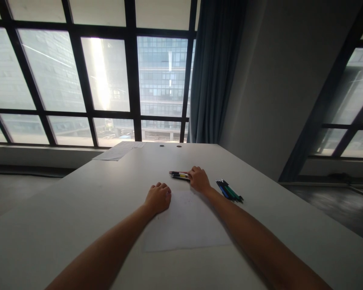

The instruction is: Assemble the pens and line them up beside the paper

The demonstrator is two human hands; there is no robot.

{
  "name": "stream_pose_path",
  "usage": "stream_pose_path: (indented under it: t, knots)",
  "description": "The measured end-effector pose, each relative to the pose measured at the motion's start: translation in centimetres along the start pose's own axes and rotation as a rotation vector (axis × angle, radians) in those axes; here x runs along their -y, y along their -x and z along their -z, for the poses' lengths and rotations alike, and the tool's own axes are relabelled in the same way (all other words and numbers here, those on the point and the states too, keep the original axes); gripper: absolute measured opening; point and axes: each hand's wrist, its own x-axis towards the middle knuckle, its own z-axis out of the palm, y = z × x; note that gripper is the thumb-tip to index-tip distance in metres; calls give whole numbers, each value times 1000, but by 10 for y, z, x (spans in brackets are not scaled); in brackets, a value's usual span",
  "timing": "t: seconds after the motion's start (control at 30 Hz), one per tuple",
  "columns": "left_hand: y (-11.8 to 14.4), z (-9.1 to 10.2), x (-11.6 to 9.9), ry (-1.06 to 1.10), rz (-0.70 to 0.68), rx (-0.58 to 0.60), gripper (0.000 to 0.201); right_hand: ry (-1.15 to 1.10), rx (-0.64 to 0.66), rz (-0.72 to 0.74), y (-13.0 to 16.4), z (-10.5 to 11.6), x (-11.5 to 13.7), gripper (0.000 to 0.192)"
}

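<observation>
A sheet of white paper (187, 229) with faint marks lies on the white table in front of me. My left hand (159, 198) rests on the paper's upper left edge, its fingers curled in and nothing visible in them. Just beyond the paper, my right hand (199, 179) is closed over the right ends of several pens (179, 175), dark with a bit of yellow. Those pens lie side by side, pointing left; its fingertips are partly hidden. To the right of that hand is a second group of pens (229, 191) in blue, green and black, lying slanted and untouched.
More paper sheets (117, 151) lie at the table's far left corner. Two round dark grommets (170, 146) sit near the far edge of the table (93, 189). Behind it are large windows and a blue-grey curtain (210, 76), with a wall to the right.
</observation>
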Motion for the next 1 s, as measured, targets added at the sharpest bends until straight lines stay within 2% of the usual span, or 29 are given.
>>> stream_pose_path:
  t: [0.13,0.27,0.33,0.43,0.53,0.63,0.73,0.87,1.0]
  knots:
    - [-4,5,-3,-15,-134,-104,22,-305,-144,12,15,9,3,10]
    - [-7,2,-10,222,-42,-227,31,-579,-118,109,40,17,11,9]
    - [-8,-2,-15,368,-53,-263,37,-611,-94,179,51,19,18,10]
    - [-7,-7,-21,543,-115,-319,31,-622,-100,258,63,20,30,11]
    - [-5,-8,-22,619,-115,-356,26,-608,-96,258,68,17,34,17]
    - [-3,-5,-16,514,-86,-335,24,-593,-102,170,68,16,26,28]
    - [-3,-2,-8,277,-123,-247,25,-625,-151,96,67,17,13,34]
    - [-2,-1,-2,30,-142,-156,28,-655,-149,104,69,15,6,39]
    - [-1,-3,-3,-45,-161,-132,29,-637,-102,134,71,7,10,31]
